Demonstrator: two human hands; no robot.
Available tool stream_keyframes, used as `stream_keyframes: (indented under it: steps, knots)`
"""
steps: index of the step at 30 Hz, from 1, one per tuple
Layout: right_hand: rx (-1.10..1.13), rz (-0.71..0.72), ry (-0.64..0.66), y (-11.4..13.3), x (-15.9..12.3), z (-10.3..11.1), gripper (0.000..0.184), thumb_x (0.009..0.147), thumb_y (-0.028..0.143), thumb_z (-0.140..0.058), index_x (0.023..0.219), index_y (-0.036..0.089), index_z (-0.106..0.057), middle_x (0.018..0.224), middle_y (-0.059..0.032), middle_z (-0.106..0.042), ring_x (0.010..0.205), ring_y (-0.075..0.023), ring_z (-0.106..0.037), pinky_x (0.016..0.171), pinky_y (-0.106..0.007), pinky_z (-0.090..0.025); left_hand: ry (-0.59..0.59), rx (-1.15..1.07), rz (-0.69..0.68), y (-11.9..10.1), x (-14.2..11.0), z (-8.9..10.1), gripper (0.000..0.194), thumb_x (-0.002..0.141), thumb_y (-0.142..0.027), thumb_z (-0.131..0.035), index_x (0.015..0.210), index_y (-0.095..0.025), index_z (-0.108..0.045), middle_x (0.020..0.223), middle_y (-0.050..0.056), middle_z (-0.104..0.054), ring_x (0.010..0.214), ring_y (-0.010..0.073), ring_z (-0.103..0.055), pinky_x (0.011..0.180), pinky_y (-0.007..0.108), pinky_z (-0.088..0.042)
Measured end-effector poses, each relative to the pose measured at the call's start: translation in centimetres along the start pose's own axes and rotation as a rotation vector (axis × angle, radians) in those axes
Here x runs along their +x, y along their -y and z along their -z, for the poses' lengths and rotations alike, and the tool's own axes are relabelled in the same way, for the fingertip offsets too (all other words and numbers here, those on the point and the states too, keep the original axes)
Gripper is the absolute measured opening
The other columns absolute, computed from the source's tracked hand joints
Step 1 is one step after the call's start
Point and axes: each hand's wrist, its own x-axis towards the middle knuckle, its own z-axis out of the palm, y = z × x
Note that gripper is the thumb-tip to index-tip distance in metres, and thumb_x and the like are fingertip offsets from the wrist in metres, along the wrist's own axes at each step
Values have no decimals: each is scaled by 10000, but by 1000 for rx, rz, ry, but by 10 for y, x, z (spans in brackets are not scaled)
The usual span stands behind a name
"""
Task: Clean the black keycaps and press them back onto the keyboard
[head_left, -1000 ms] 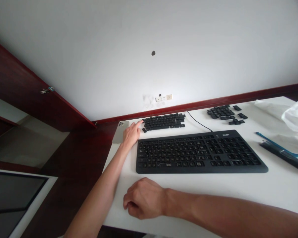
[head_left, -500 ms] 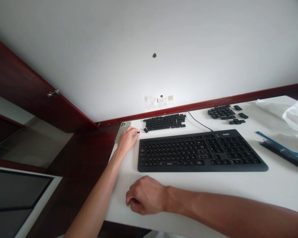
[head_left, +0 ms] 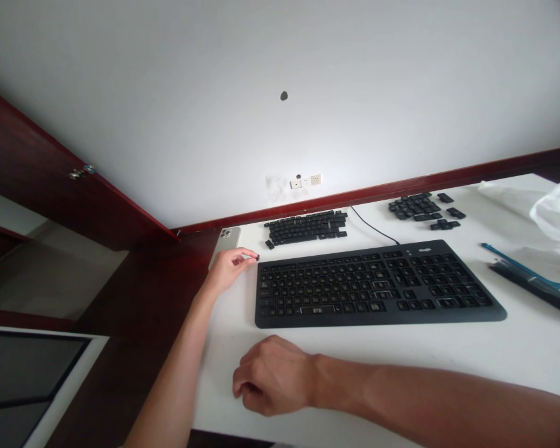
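A black keyboard [head_left: 378, 283] without its keycaps lies on the white table. Just off its upper left corner, my left hand [head_left: 224, 269] pinches a small black keycap [head_left: 257, 257] between thumb and fingertips. Behind the keyboard, removed keycaps [head_left: 303, 228] sit in rows, with one loose keycap [head_left: 269, 244] at their left end. My right hand [head_left: 275, 376] rests closed on the table in front of the keyboard's left part. Its fingers curl inward, and whatever they may hold is hidden.
More keycaps [head_left: 413, 206] are grouped at the back right. A phone [head_left: 231, 236] lies near the table's left edge, behind my left hand. At the right are a black and blue item [head_left: 534, 286] and white plastic sheeting [head_left: 553, 211]. The keyboard's cable [head_left: 373, 226] runs backward.
My left hand has turned so that the pinched keycap is nearer the keyboard's upper left corner. My right hand stays closed in the same place. The whole view has shifted slightly.
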Motion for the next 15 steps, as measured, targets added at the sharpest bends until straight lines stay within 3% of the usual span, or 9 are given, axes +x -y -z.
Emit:
stream_keyframes:
  steps: [4, 9, 15]
  knots:
    - [10, -8, 7, 1, 0, 0, 209, 904, 255, -598, 1019, 254, -773, 951, -2, -814, 859, -188, -743, 725, -271, -478, 57, -44, 18, -2, -4, 6, 257, 886, -428, -774, 974, -195, -835, 952, 67, -825, 716, 164, -673, 670, 264, -487]
    - [19, -11, 8, 3, 0, 3, 198, 902, 239, -604, 1008, 246, -771, 946, -3, -812, 855, -185, -740, 738, -269, -481, 127, -56, -48, -12, -5, 6, 186, 886, -387, -787, 899, -209, -840, 1044, 74, -826, 905, 204, -731, 740, 278, -490]
    - [24, -5, 17, 2, -1, 3, 204, 906, 231, -607, 1019, 248, -776, 942, 1, -811, 799, -170, -719, 717, -265, -477, 196, -38, -75, -21, -9, 6, 151, 893, -368, -791, 926, -231, -845, 1036, 56, -823, 924, 195, -728, 777, 285, -486]
